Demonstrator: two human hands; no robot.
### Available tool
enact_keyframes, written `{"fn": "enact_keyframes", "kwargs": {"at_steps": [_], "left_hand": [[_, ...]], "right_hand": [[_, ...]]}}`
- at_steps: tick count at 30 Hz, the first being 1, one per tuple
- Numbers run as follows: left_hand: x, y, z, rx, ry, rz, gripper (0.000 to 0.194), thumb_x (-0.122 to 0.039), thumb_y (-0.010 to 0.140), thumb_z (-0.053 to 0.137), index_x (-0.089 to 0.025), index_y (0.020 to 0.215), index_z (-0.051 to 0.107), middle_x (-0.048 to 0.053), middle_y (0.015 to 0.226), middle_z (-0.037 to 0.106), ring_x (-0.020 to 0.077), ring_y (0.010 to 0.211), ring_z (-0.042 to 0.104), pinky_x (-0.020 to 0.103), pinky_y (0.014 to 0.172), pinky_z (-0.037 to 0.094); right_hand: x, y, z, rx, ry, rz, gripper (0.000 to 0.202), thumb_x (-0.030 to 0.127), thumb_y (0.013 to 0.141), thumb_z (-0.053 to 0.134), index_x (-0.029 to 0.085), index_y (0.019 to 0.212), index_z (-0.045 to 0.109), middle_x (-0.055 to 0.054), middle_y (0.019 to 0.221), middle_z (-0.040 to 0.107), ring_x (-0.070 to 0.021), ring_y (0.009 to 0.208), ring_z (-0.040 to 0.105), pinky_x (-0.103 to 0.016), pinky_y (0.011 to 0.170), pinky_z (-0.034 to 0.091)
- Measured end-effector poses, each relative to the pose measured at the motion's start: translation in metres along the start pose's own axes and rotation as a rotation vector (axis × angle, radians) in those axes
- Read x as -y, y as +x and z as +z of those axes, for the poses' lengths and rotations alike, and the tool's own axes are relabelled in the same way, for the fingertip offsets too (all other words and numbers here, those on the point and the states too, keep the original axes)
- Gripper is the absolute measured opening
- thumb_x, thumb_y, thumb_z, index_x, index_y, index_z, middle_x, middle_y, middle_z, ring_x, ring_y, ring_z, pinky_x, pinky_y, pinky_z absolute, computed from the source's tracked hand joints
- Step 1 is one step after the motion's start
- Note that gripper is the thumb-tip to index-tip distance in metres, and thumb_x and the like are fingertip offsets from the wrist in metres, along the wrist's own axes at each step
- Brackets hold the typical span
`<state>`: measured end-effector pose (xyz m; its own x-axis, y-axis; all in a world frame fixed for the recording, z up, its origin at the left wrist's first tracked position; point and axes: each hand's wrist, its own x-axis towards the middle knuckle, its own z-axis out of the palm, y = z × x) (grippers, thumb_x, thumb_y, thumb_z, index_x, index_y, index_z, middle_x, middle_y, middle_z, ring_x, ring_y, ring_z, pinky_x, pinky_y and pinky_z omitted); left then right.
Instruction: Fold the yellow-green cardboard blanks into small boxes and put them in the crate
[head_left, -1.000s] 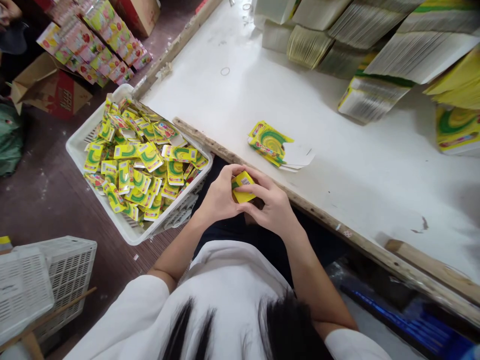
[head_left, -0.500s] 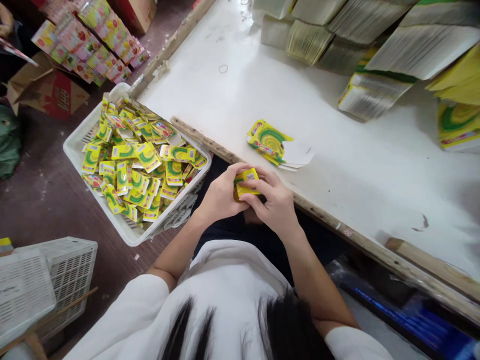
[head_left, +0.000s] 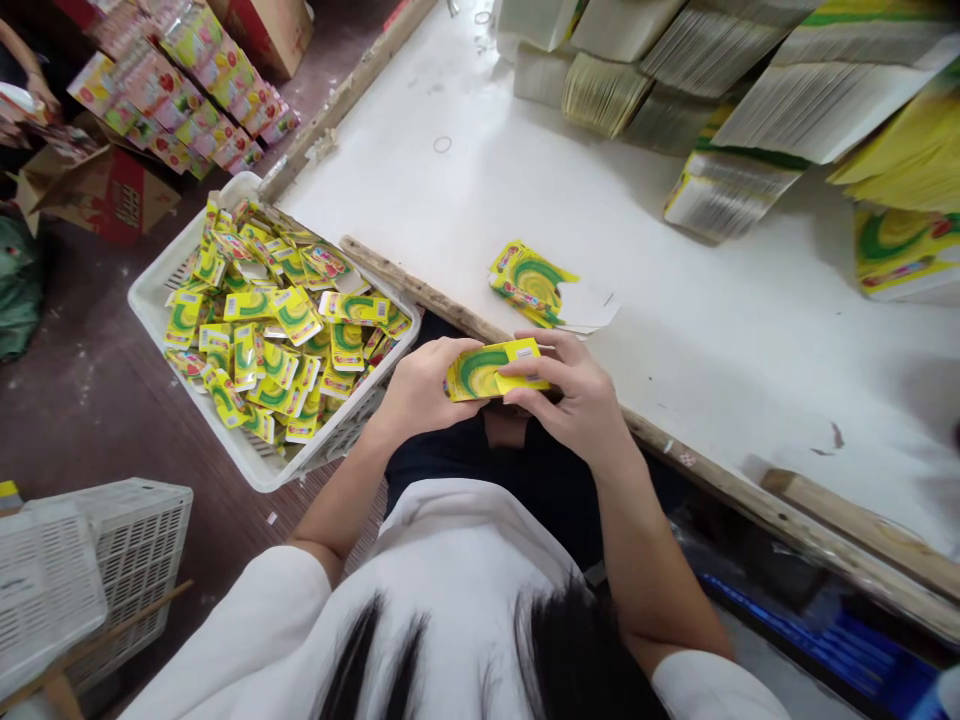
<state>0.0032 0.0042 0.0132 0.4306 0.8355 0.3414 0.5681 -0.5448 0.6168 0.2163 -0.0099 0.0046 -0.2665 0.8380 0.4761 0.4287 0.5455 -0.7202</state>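
A small yellow and green cardboard box (head_left: 480,373) is held between my two hands, above my lap at the table's edge. My left hand (head_left: 424,390) grips its left end between thumb and fingers. On the box's right end, by the barcode flap, the fingers and thumb of my right hand (head_left: 574,393) are closed. Just beyond my hands, a few flat cartons (head_left: 532,285) of the same print lie on the white table (head_left: 390,190). To my left, a white plastic basket (head_left: 259,470) holds a heap of similar boxes (head_left: 277,320).
Stacks of flat cartons (head_left: 757,110) stand at the table's far right. A wooden strip (head_left: 855,520) runs along its near edge. White crates (head_left: 135,560) sit on the floor at lower left. Another person's hand (head_left: 41,95) shows at upper left, near an open brown carton (head_left: 112,195).
My hands have moved apart, with the right one shifting rightward, so more of the box's printed face shows. At upper left, the other person's hand has come lower, over the brown carton.
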Motion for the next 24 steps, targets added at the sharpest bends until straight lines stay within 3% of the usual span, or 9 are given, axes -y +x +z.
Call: {"fn": "enact_keyframes", "kwargs": {"at_steps": [4, 7, 9, 11, 13, 16, 18, 21, 24], "left_hand": [[-0.003, -0.001, 0.005, -0.039, 0.007, 0.003, 0.054, -0.028, 0.073, 0.079, -0.018, 0.120, 0.057, 0.007, 0.109, 0.070, 0.0231, 0.100, 0.068, 0.034, 0.087, 0.053], [-0.001, -0.006, 0.007, -0.008, -0.005, -0.042, 0.052, -0.031, 0.076, 0.078, -0.020, 0.121, 0.056, 0.007, 0.109, 0.068, 0.0235, 0.101, 0.066, 0.035, 0.088, 0.053], [0.005, -0.010, 0.008, 0.044, -0.001, -0.085, 0.053, -0.031, 0.076, 0.078, -0.020, 0.123, 0.055, 0.007, 0.111, 0.067, 0.0241, 0.103, 0.066, 0.036, 0.090, 0.053], [0.014, -0.013, 0.007, 0.065, 0.008, -0.130, 0.055, -0.030, 0.076, 0.079, -0.020, 0.125, 0.055, 0.008, 0.115, 0.067, 0.0246, 0.106, 0.065, 0.038, 0.093, 0.052], [0.028, -0.016, 0.000, -0.020, 0.034, -0.180, 0.057, -0.031, 0.075, 0.080, -0.019, 0.126, 0.055, 0.008, 0.118, 0.066, 0.0254, 0.109, 0.064, 0.039, 0.096, 0.051], [0.059, -0.022, -0.024, -0.284, 0.151, -0.338, 0.063, -0.037, 0.075, 0.080, -0.017, 0.128, 0.054, 0.010, 0.123, 0.064, 0.0284, 0.114, 0.062, 0.043, 0.101, 0.049], [0.081, -0.029, -0.046, -0.447, 0.292, -0.507, 0.070, -0.041, 0.073, 0.081, -0.016, 0.131, 0.052, 0.013, 0.127, 0.060, 0.0339, 0.120, 0.057, 0.050, 0.107, 0.044], [0.104, -0.039, -0.072, -0.548, 0.481, -0.717, 0.089, -0.046, 0.064, 0.087, -0.014, 0.137, 0.048, 0.021, 0.143, 0.048, 0.0473, 0.137, 0.037, 0.067, 0.115, 0.025], [0.104, -0.044, -0.075, -0.578, 0.551, -0.677, 0.096, -0.049, 0.064, 0.086, -0.015, 0.142, 0.043, 0.023, 0.150, 0.040, 0.0462, 0.143, 0.031, 0.067, 0.117, 0.020]], "right_hand": [[0.007, 0.000, 0.011, -0.139, 0.026, 0.065, 0.034, 0.034, 0.090, 0.068, 0.024, 0.122, 0.063, -0.013, 0.128, 0.059, -0.0297, 0.127, 0.055, -0.050, 0.108, 0.047], [0.005, -0.001, 0.018, -0.057, 0.055, 0.113, 0.038, 0.035, 0.088, 0.069, 0.024, 0.123, 0.061, -0.013, 0.129, 0.058, -0.0303, 0.128, 0.055, -0.052, 0.111, 0.044], [-0.001, -0.002, 0.017, 0.019, 0.099, 0.120, 0.053, 0.039, 0.084, 0.073, 0.023, 0.131, 0.056, -0.014, 0.133, 0.057, -0.0308, 0.128, 0.055, -0.052, 0.109, 0.046], [-0.009, -0.005, 0.012, -0.022, 0.114, 0.157, 0.064, 0.041, 0.080, 0.077, 0.022, 0.136, 0.052, -0.014, 0.133, 0.058, -0.0293, 0.119, 0.061, -0.049, 0.101, 0.053], [-0.015, -0.006, 0.002, -0.203, 0.029, 0.236, 0.048, 0.038, 0.083, 0.074, 0.022, 0.126, 0.060, -0.011, 0.121, 0.064, -0.0247, 0.099, 0.068, -0.043, 0.087, 0.059], [-0.021, 0.000, -0.013, -0.425, -0.162, 0.289, 0.015, 0.028, 0.089, 0.065, 0.021, 0.102, 0.069, -0.006, 0.098, 0.068, -0.0198, 0.079, 0.067, -0.037, 0.075, 0.059], [-0.026, 0.011, -0.017, -0.415, -0.203, 0.249, 0.013, 0.025, 0.090, 0.062, 0.021, 0.101, 0.069, -0.006, 0.097, 0.068, -0.0200, 0.082, 0.067, -0.037, 0.078, 0.059], [-0.041, 0.033, -0.009, -0.302, -0.320, 0.248, 0.024, 0.021, 0.088, 0.062, 0.020, 0.112, 0.066, -0.010, 0.107, 0.067, -0.0257, 0.098, 0.065, -0.043, 0.091, 0.057], [-0.061, 0.049, 0.005, -0.197, -0.530, 0.406, 0.031, 0.015, 0.083, 0.064, 0.015, 0.114, 0.065, -0.016, 0.110, 0.066, -0.0339, 0.105, 0.061, -0.054, 0.096, 0.050]]}}
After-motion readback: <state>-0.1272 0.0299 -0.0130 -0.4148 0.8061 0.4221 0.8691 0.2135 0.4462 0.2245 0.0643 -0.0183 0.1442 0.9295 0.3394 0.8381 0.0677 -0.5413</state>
